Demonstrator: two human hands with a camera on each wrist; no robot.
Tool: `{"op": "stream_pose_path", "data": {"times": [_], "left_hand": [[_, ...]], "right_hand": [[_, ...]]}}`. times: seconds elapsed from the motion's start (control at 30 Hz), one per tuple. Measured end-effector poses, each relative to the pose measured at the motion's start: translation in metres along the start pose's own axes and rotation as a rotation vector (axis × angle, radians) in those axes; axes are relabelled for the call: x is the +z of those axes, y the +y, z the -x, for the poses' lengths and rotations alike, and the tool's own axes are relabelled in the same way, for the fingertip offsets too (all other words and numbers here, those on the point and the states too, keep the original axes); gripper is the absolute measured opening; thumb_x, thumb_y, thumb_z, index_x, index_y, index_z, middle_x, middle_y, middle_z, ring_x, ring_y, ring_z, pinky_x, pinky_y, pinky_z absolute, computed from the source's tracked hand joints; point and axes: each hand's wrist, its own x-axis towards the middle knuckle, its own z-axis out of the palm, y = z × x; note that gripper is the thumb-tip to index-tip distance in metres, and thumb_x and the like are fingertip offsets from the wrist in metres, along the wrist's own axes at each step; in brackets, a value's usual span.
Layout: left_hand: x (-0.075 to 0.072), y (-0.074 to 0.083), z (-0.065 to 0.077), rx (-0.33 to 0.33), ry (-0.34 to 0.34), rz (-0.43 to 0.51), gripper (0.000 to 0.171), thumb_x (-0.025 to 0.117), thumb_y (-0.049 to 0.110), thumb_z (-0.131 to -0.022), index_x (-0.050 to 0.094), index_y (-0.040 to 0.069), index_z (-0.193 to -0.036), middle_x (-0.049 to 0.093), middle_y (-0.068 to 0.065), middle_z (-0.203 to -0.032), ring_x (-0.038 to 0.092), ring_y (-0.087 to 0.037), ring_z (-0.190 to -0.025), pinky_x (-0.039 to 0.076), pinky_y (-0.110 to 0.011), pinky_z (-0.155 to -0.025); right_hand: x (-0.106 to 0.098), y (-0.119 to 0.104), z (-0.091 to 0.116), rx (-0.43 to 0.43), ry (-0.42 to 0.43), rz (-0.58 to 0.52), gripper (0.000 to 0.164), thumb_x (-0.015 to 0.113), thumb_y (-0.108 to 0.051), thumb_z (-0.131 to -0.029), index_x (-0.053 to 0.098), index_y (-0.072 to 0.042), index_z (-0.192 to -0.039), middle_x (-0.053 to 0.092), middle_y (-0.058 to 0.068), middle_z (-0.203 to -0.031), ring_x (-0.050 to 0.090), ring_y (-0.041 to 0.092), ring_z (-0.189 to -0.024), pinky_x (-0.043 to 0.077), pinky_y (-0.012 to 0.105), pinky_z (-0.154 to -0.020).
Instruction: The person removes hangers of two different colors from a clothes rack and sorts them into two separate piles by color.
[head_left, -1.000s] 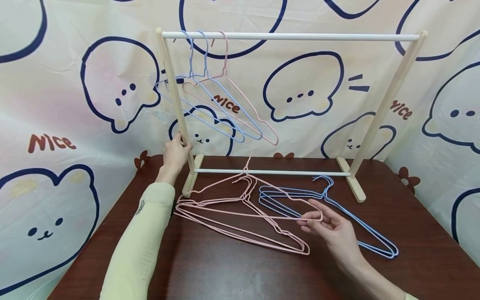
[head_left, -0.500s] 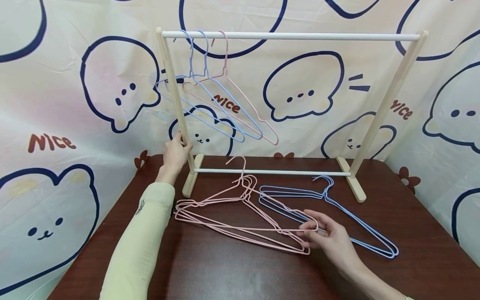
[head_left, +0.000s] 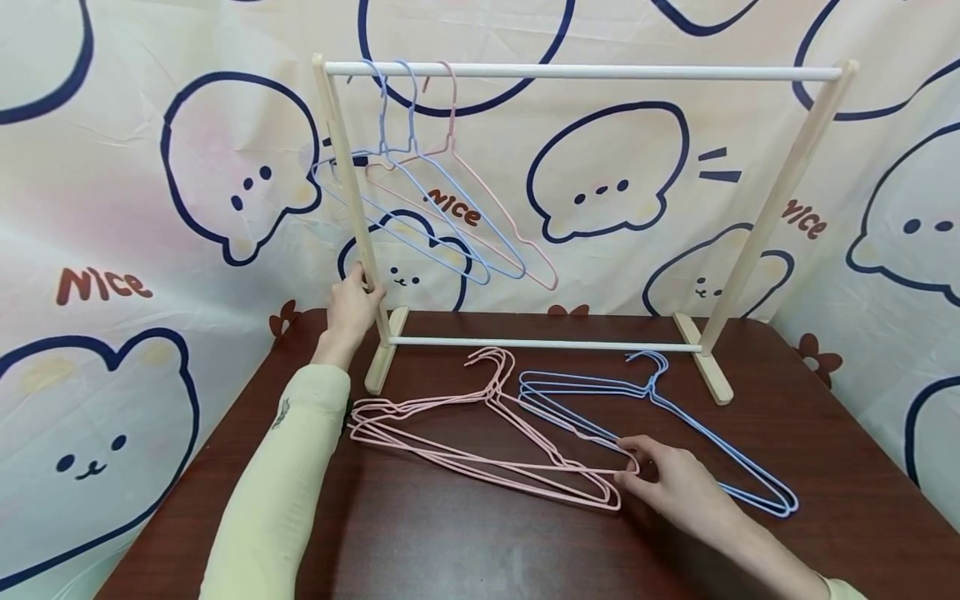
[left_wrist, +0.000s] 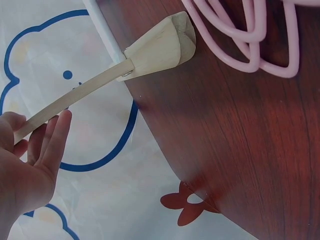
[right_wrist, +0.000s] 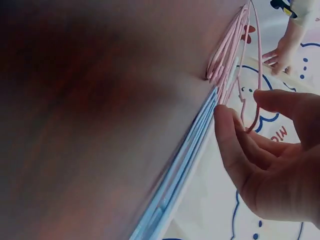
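Note:
In the head view my left hand point(head_left: 352, 308) grips the left wooden post of the clothes rack point(head_left: 585, 72), low down. The left wrist view shows its thumb and fingers on either side of that post point(left_wrist: 75, 97). My right hand point(head_left: 686, 492) holds the right corner of a pink hanger point(head_left: 555, 469), which lies over other pink hangers point(head_left: 450, 402). In the right wrist view the thumb presses this hanger's wire point(right_wrist: 259, 65), with the fingers behind. Just beyond, blue hangers point(head_left: 750, 467) lie stacked on the table, partly behind my right hand.
Two blue hangers point(head_left: 411, 108) and a pink hanger point(head_left: 452, 108) hang at the left end of the top bar. A lower white bar point(head_left: 585, 342) joins the rack's feet. The dark wooden table point(head_left: 465, 550) meets a patterned cloth backdrop point(head_left: 600, 167).
My right hand has come down with the pink hanger. Its hook, earlier sticking up, has dropped level with the other pink hooks. My left hand has stayed on the post.

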Motion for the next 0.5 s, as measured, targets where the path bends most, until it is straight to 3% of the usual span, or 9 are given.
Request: {"op": "stream_pose_path", "data": {"times": [0.13,0.33,0.5], "left_hand": [[0.0002,0.0004,0.0006,0.000,0.007,0.001,0.027,0.053,0.023,-0.099,0.051,0.006,-0.121,0.068,-0.024,-0.111,0.070,-0.042,-0.092,0.058,-0.051,-0.073],[-0.0003,0.0005,0.0012,-0.002,0.005,-0.006,0.027,0.053,0.023,-0.099,0.051,0.007,-0.121,0.068,-0.024,-0.110,0.070,-0.042,-0.090,0.058,-0.051,-0.072],[-0.0013,0.0006,0.0013,0.000,0.003,-0.002,0.026,0.053,0.023,-0.099,0.051,0.007,-0.119,0.068,-0.024,-0.108,0.070,-0.042,-0.088,0.058,-0.051,-0.071]], "right_hand": [[-0.0025,-0.0010,0.0000,0.013,-0.028,0.135,0.033,0.074,-0.029,-0.087,0.066,-0.013,-0.115,0.056,-0.013,-0.073,0.046,-0.002,-0.058,0.039,0.020,-0.053],[-0.0026,-0.0045,0.0014,0.090,-0.112,0.231,0.036,0.075,-0.038,-0.086,0.066,-0.019,-0.115,0.054,-0.012,-0.072,0.046,0.005,-0.056,0.037,0.026,-0.051],[-0.0053,-0.0085,0.0025,0.097,-0.157,0.295,0.037,0.074,-0.040,-0.086,0.065,-0.021,-0.116,0.055,-0.014,-0.069,0.048,0.005,-0.056,0.038,0.029,-0.050]]}}
